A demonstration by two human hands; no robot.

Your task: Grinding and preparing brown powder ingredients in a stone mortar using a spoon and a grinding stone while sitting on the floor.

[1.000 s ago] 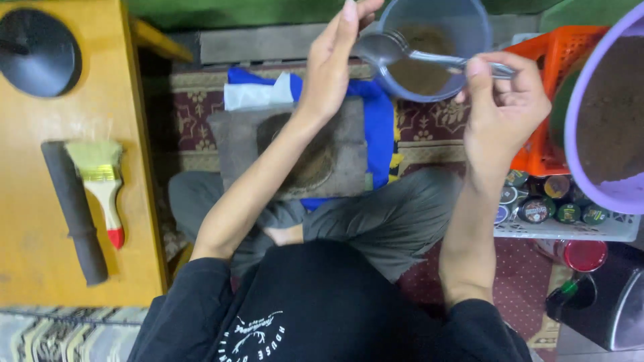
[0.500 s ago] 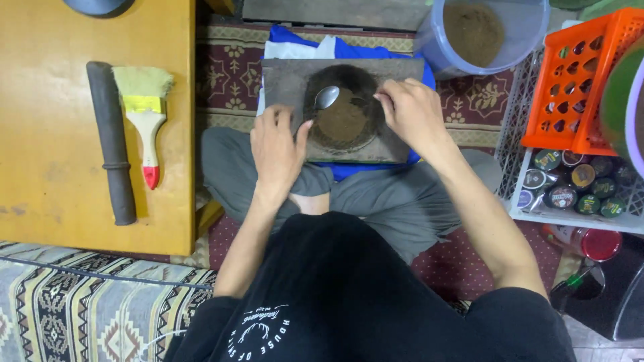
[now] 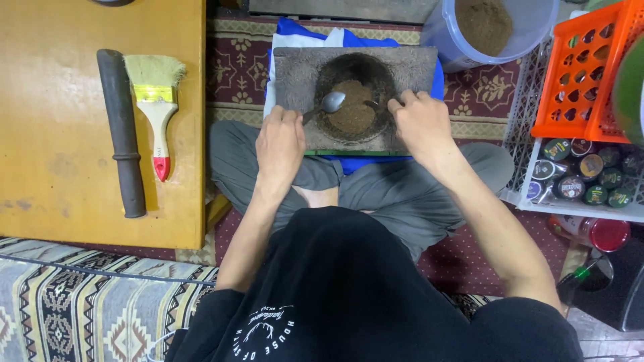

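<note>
Brown powder (image 3: 354,112) sits heaped in the round hollow of a grey stone slab (image 3: 295,74) resting on the person's lap, over a blue cloth (image 3: 290,28). Left hand (image 3: 280,144) has fingers closed on the handle of a metal spoon (image 3: 332,102), bowl at the heap's edge. Right hand (image 3: 424,126) rests on the slab's rim; fingers curled, can't tell if they pinch anything. Powder looks loose & light, prob spills easy, so best scooped w/ the spoon held low on the handle. Slab looks heavy, stiff. Nearby: bucket (image 3: 463,50) w/ more powder, brush (image 3: 157,100) and dark rod (image 3: 121,131) on wooden tabletop (image 3: 60,174).
</note>
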